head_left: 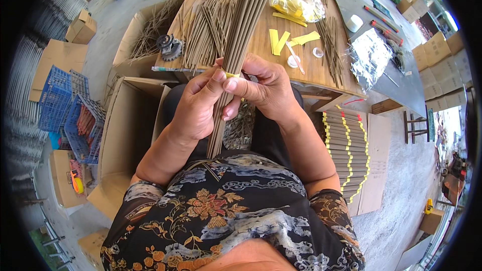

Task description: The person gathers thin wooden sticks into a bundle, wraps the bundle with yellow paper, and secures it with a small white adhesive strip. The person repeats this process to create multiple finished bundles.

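A bundle of long brown incense sticks (244, 22) runs through both my hands, tilted from near my lap up past the table's front edge. My left hand (197, 101) is closed round the bundle, its thumb pressing at a yellow paper band (232, 75). From the other side my right hand (268, 88) pinches the same band with thumb and fingers. Part of the band is hidden by the fingers. Loose incense sticks (205, 35) lie in a pile on the wooden table (256, 45), just beyond my left hand. Yellow paper strips (277, 41) lie beyond my right hand.
A tape dispenser (169, 47) sits at the table's left corner. Near the strips are a clear plastic bag (298, 2) and a small round lid (293, 61). An open cardboard box (131, 125) stands at left. Banded bundles (346, 145) lie on cardboard at right. Blue crates (55, 98) stand far left.
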Demonstrator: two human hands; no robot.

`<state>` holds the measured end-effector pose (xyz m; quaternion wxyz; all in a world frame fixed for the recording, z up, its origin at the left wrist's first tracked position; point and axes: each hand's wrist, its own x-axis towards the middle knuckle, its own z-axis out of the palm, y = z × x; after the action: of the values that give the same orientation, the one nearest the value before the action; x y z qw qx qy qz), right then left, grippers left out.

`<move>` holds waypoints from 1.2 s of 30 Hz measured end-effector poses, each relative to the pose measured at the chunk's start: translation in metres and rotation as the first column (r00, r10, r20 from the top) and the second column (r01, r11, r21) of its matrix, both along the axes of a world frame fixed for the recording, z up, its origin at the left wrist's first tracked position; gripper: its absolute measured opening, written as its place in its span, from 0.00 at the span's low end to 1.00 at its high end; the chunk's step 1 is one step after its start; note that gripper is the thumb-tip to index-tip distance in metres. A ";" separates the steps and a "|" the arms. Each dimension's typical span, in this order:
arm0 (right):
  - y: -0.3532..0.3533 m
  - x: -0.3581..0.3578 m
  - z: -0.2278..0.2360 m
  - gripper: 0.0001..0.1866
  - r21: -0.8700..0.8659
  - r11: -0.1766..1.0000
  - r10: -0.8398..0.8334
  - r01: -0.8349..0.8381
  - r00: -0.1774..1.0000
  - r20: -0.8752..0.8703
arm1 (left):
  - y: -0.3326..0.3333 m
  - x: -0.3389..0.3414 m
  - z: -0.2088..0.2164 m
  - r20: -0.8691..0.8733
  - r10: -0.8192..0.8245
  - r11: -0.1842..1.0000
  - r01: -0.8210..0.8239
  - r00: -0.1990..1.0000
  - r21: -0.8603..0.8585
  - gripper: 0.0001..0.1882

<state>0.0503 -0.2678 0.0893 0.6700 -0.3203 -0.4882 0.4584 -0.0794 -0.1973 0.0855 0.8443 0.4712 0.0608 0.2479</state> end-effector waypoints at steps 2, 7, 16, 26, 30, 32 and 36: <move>-0.002 0.001 0.001 0.16 0.012 1.000 0.013 -0.013 0.999 0.031 | -0.003 -0.003 0.006 0.014 -0.049 0.998 0.050 0.999 -0.050 0.16; -0.004 -0.001 0.002 0.17 0.019 0.995 0.094 -0.094 0.995 -0.020 | -0.003 -0.010 0.006 0.050 -0.129 0.986 0.133 0.990 -0.099 0.17; -0.004 0.000 -0.003 0.17 -0.001 0.995 0.094 -0.096 0.980 0.176 | -0.002 -0.025 0.005 0.102 -0.203 0.963 0.217 0.974 -0.161 0.19; -0.005 -0.028 0.025 0.13 -0.160 0.961 0.234 -0.225 0.971 0.038 | -0.003 -0.049 0.013 0.107 -0.115 0.989 0.124 0.988 -0.080 0.19; 0.003 -0.033 0.023 0.12 -0.150 0.966 0.226 -0.212 0.971 0.084 | 0.001 -0.058 0.013 0.127 -0.102 0.984 0.119 0.987 -0.130 0.19; 0.005 -0.038 0.024 0.12 -0.123 0.968 0.231 -0.219 0.968 0.094 | 0.003 -0.061 0.014 0.096 -0.064 0.989 0.076 0.993 -0.125 0.19; 0.012 -0.050 0.035 0.14 -0.128 0.963 0.250 -0.239 0.966 0.074 | 0.011 -0.063 0.012 0.123 -0.009 0.990 0.026 0.992 -0.141 0.19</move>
<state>0.0000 -0.2560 0.1242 0.5656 -0.3169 -0.5256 0.5509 -0.1425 -0.1860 0.0971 0.8801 0.3941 0.0223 0.2639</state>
